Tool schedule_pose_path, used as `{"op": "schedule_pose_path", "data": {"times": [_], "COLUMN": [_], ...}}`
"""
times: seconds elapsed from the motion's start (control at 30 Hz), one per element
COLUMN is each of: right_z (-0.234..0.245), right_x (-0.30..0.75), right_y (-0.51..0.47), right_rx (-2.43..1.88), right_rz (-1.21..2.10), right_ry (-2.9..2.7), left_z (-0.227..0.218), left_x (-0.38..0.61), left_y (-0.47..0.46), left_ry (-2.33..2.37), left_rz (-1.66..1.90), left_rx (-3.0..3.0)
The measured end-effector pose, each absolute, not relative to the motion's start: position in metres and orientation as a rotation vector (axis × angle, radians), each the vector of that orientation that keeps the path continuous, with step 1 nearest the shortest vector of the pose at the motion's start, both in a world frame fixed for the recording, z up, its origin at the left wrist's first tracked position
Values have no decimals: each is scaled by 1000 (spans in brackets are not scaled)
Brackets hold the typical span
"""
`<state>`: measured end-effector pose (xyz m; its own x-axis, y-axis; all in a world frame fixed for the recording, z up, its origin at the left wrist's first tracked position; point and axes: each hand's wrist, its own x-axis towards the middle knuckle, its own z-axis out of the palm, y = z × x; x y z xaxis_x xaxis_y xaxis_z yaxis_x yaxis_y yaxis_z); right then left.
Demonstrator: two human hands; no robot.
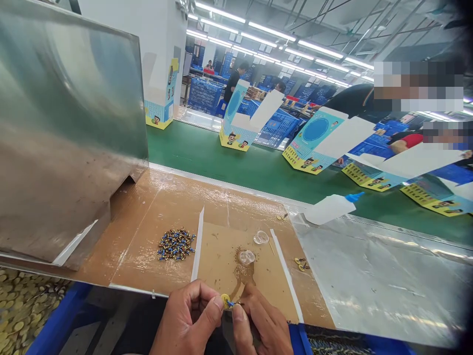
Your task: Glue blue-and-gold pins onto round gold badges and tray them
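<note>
My left hand (192, 318) pinches a small round yellow disc (224, 298) between thumb and forefinger, just in front of the table's near edge. Beside it, my right hand (264, 320) has thumb and fingertips closed on a tiny blue-and-brown piece (231, 304). The piece meets the disc's right side; whether they are joined I cannot tell. Beyond my hands, a clear round dish (247, 257) stands on a brown board (218, 246) amid wet-looking stains. A second clear dish (261, 237) and a thin stick (272, 247) lie behind it.
A pile of small blue-and-gold pieces (176, 245) lies left. Several yellow-disc pieces (302, 265) are at right, near a white bottle (328, 209) lying on its side. A metal panel (70, 128) blocks the left. Printed cartons (314, 140) stand on a green belt (195, 148); co-workers sit beyond.
</note>
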<state>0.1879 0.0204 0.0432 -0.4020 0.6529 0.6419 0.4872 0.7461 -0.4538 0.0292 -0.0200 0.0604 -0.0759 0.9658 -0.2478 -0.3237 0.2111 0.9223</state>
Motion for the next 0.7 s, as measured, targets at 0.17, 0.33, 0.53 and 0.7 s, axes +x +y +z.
{"op": "schedule_pose_path", "data": {"times": [0.17,0.33,0.53,0.7], "right_z": [42,44,45,47], "right_x": [189,187,186,185], "right_y": [18,17,12,5], "right_rx": [-867,-872,-974,-1034], "right_rz": [225,157,33,-18], "right_ry": [-2077,-2095,-2117,-2147], "left_z": [59,58,48,43], "left_x": [31,34,42,44], "left_y": [-21,-22,-27,-29], "left_ry": [1156,1159,1201,1220], "left_rz": [1246,1263,1303,1338], "left_rx": [740,716,728,766]}}
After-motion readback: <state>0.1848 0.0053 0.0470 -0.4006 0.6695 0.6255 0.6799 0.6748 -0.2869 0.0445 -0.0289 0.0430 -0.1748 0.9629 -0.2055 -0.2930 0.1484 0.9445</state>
